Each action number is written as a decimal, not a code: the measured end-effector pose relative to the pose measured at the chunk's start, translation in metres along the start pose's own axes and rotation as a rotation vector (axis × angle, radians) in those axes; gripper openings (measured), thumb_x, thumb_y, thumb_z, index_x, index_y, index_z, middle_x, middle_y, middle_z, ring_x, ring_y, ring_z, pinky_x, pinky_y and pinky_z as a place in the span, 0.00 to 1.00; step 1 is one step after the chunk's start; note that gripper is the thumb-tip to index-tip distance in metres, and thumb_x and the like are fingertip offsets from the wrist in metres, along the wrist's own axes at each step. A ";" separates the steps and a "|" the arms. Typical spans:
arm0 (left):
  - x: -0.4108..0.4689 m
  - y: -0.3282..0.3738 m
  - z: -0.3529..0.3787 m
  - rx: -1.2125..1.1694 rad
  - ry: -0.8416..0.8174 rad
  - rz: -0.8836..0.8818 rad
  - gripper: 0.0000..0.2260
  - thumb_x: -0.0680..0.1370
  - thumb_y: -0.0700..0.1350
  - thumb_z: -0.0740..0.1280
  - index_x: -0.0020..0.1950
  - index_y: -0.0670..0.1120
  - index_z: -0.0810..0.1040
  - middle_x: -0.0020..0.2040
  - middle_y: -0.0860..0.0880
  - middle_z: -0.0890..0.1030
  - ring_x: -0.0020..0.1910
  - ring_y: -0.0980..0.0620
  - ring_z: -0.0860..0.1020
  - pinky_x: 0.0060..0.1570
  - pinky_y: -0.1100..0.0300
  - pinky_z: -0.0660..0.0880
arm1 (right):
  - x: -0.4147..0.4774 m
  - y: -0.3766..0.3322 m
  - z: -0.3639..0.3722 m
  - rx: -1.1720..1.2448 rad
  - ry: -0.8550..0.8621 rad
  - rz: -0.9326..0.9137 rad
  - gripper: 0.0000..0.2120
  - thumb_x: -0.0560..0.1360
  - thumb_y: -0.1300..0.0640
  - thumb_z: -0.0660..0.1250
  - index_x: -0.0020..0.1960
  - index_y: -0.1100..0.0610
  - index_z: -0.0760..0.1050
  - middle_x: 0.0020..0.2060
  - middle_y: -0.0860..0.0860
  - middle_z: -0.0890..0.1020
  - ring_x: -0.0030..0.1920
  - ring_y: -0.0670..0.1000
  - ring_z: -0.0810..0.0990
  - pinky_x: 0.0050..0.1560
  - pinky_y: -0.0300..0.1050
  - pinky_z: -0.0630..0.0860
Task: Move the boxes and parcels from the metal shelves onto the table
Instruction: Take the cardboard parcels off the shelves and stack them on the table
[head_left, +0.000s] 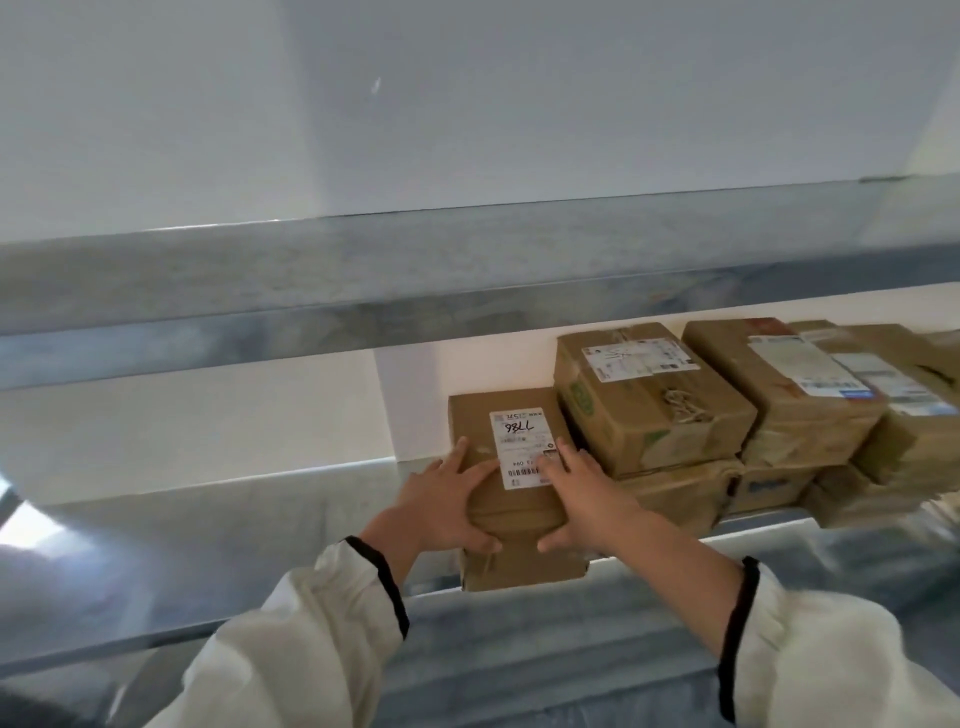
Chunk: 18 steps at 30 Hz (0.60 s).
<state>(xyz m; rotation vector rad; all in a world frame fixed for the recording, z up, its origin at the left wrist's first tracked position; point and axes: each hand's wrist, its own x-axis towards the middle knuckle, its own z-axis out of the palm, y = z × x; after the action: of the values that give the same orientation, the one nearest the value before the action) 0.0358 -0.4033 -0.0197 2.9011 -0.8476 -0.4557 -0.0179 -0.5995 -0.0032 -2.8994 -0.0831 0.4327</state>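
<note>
- One brown cardboard box (511, 499) sits at the left end of the row on the lower metal shelf (208, 545), grasped by two hands. Its near end juts over the shelf's front lip. I cannot tell whether its base rests on the metal or is lifted clear.
- The left hand (447, 501) clasps the box's left side, with fingers spread over the top and thumb hooked across the front face.
- The right hand (584, 496) clasps the right side the same way. Its fingers lie on the edge of the label and its thumb is on the front face.
- One white label (519, 447) covers part of the box's top. It carries black handwritten marks and one barcode.
- Just to the right is a stack in two layers.
- The top layer holds three boxes: the left stacked box (649, 400), the middle stacked box (779, 389) and the right stacked box (914, 415). Each bears a pale label.
- Under them, three lower boxes (675, 496) show their fronts only, and the middle one has blue print.
- That makes seven boxes in sight — any further back are hidden.
- There are two white sleeves with black cuffs, the left sleeve (311, 623) and the right sleeve (831, 649).
- One upper shelf beam (467, 270) crosses above the boxes, with a white wall (467, 104) behind it.
</note>
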 end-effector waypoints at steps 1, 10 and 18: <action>0.000 -0.005 0.000 -0.021 -0.005 0.008 0.47 0.66 0.67 0.70 0.76 0.61 0.46 0.78 0.46 0.39 0.74 0.41 0.57 0.71 0.47 0.60 | 0.005 0.000 0.002 0.025 -0.017 0.013 0.55 0.64 0.41 0.75 0.77 0.49 0.41 0.76 0.53 0.37 0.76 0.58 0.46 0.75 0.54 0.54; 0.007 -0.022 0.019 -0.345 -0.008 0.085 0.55 0.63 0.56 0.79 0.76 0.60 0.42 0.75 0.47 0.43 0.71 0.43 0.61 0.71 0.53 0.62 | 0.014 -0.002 0.013 0.109 -0.028 0.025 0.59 0.62 0.41 0.77 0.77 0.48 0.39 0.76 0.49 0.36 0.75 0.56 0.51 0.74 0.53 0.56; -0.004 -0.028 0.016 -0.412 0.045 0.109 0.54 0.64 0.52 0.79 0.77 0.57 0.44 0.74 0.47 0.48 0.71 0.45 0.61 0.71 0.55 0.62 | 0.007 -0.013 0.009 0.131 0.043 -0.049 0.56 0.62 0.41 0.77 0.77 0.52 0.47 0.76 0.44 0.43 0.75 0.53 0.53 0.75 0.50 0.56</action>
<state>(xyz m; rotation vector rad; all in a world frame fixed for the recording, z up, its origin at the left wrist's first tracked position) 0.0419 -0.3772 -0.0383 2.4678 -0.7919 -0.4868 -0.0144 -0.5840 -0.0107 -2.7697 -0.1138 0.3540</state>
